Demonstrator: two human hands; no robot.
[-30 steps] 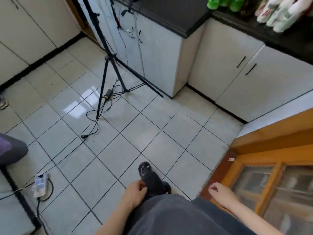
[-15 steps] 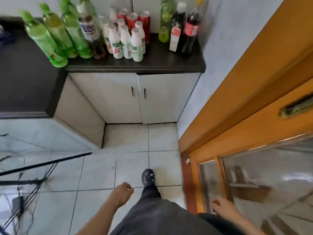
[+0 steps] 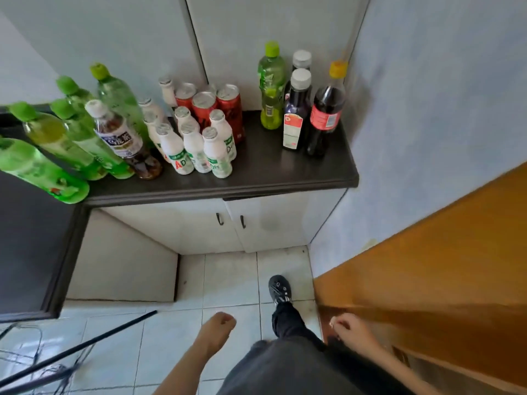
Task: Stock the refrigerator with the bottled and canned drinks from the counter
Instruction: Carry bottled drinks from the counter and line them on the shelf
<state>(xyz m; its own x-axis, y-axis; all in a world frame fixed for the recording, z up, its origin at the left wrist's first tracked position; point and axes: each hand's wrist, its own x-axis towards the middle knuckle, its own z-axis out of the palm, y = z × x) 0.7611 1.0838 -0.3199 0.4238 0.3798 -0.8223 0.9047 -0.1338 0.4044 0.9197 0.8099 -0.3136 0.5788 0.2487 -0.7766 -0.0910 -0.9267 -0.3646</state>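
Observation:
Drinks stand on a dark counter [image 3: 285,172]. Several green bottles [image 3: 71,138] crowd its left end beside a brown tea bottle [image 3: 122,138]. In the middle stand small white milk bottles [image 3: 196,146] with red cans [image 3: 228,106] behind them. To the right are a tall green bottle [image 3: 271,84], a purple juice bottle [image 3: 296,109] and a dark cola bottle [image 3: 328,109]. My left hand [image 3: 218,329] hangs low with loosely curled fingers, holding nothing. My right hand [image 3: 350,332] hangs likewise near the wooden door. Both hands are well below the counter. No refrigerator is in sight.
White cabinet doors [image 3: 228,223] sit under the counter. An orange wooden door [image 3: 427,280] fills the right side. A black tripod leg [image 3: 85,340] and cables lie on the tiled floor at lower left. My foot [image 3: 281,289] steps toward the cabinet.
The view swung from the floor and tripod to face the counter, and I have stepped closer to it. Both hands stayed low and held nothing.

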